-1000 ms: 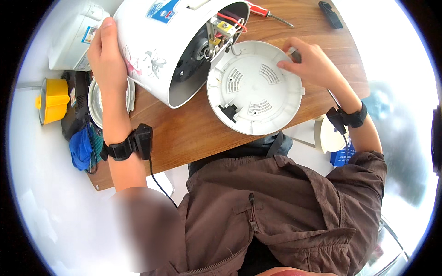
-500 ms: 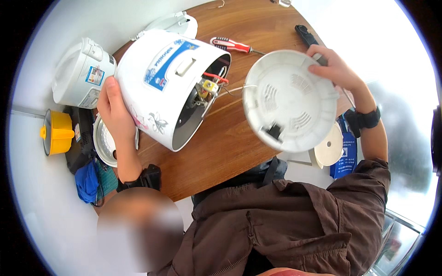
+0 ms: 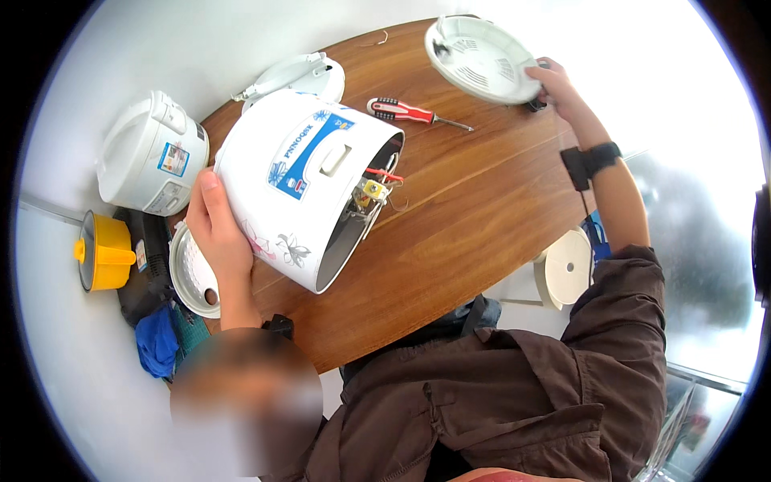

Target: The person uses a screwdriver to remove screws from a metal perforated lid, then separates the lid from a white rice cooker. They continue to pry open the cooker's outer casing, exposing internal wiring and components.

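- Right hand [image 3: 554, 80] of yours is way out at the far edge of the wooden table [image 3: 482, 209] now, fingers pinching the rim of the round white base plate [image 3: 480, 58]. A second ago that plate lay flat right by the cooker's open bottom, so it's fully off and getting parked.
- Left hand [image 3: 215, 233] hasn't moved, palm spread flat against the white cooker body [image 3: 301, 181], keeping it tipped on its side near the table's left edge.
- That leaves the wiring inside [image 3: 371, 186] exposed, looks like clear access to me.
- Red-handled screwdriver [image 3: 405, 111] sits just beyond the cooker, untouched.
- Second white cooker [image 3: 152, 153] and a yellow funnel [image 3: 103, 251] are off to your left.
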Motion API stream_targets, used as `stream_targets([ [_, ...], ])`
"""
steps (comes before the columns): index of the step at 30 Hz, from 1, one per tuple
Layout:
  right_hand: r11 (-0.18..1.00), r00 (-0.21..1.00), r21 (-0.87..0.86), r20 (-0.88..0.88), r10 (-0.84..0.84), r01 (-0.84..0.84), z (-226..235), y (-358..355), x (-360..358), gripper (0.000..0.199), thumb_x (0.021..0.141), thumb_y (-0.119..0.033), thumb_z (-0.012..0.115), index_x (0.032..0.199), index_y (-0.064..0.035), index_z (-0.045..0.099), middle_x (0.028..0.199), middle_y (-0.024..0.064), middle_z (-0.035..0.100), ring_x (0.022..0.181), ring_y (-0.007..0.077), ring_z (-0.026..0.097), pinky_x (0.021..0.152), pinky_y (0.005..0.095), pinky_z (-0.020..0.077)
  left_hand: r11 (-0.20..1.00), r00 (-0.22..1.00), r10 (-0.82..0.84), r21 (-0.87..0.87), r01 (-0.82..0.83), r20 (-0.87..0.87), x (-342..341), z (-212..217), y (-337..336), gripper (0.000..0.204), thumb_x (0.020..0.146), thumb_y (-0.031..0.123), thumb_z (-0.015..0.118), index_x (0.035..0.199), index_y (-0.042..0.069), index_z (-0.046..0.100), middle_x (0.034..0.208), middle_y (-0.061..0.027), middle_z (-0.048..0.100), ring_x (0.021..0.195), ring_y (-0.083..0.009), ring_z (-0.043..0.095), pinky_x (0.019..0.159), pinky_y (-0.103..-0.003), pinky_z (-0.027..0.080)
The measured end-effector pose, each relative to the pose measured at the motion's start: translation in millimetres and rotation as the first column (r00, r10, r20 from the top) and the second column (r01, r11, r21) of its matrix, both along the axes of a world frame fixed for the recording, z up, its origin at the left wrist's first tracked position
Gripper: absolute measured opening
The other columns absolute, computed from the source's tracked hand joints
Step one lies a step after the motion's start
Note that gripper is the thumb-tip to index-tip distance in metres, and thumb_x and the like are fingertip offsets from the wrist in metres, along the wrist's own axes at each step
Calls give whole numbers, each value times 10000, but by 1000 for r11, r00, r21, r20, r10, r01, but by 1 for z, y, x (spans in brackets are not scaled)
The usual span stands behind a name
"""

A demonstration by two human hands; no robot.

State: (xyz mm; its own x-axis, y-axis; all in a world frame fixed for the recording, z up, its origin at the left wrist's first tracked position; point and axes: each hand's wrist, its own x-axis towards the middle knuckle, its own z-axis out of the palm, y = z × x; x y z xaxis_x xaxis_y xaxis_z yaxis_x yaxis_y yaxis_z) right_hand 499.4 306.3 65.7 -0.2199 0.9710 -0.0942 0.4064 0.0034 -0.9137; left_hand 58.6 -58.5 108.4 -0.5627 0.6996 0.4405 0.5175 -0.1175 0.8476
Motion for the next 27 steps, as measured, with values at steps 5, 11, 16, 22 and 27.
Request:
stream_targets([
  [5,971,971,9,-13,-238,239,-37,35,-70,336,901,-153,690,1138,68,601,824,99,660,658,155,621,554,317,503,999,999,-39,-12,39,3,-4,-1,-2,451,1117,340,411,1010,-23,656,884,-48,639,826,-114,526,787,-270,422],
  [11,979,965,-9,174,-197,202,-63,57,-99,401,931,-349,648,858,42,697,752,119,712,614,174,643,557,341,509,999,999,-45,-26,45,-1,-5,-2,-4,439,1119,332,412,1011,-18,654,916,-49,652,847,-112,532,790,-276,431],
  [16,988,943,81,296,-151,132,-61,41,-102,570,954,-491,661,948,77,706,758,130,709,653,228,669,588,351,537,997,998,-59,41,58,29,-7,-5,-4,413,1118,320,425,917,-1,590,802,-3,535,774,-89,442,714,-260,379],
  [22,991,995,92,-11,-95,96,-31,-21,-84,379,1036,-330,589,1110,40,622,946,127,676,762,206,644,670,365,538,997,999,-53,62,52,5,2,1,0,394,1116,305,436,873,13,540,793,9,488,788,-91,410,708,-260,356],
  [27,828,896,389,350,273,-404,-22,-116,-91,298,997,-197,606,1258,-54,619,967,128,651,815,262,655,750,405,537,997,997,-52,57,49,50,-6,-9,0,378,1115,293,440,880,19,553,789,13,499,768,-78,419,690,-257,363],
])
